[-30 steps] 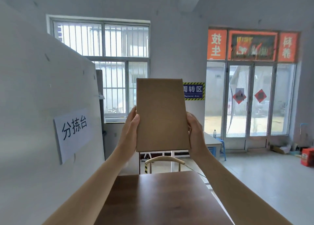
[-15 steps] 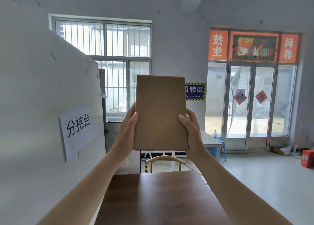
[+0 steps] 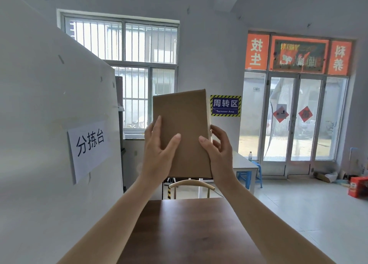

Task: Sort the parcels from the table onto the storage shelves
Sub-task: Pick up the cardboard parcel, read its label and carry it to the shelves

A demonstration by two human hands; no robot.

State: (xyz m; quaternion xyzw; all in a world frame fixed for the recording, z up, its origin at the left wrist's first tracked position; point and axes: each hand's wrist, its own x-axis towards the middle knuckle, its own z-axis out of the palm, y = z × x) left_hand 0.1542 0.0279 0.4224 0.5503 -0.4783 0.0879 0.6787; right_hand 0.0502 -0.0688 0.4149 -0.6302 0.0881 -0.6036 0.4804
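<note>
hands hold a flat brown parcel (image 3: 182,132) up in the air above the far end of the wooden table (image 3: 191,230), standing tall and tipped a little. left hand (image 3: 157,154) lies on the near face with fingers spread and thumb across the front, and right hand (image 3: 218,154) curls around the right edge. white board (image 3: 49,124) with a paper sign (image 3: 88,146) stands just to the left.
</note>
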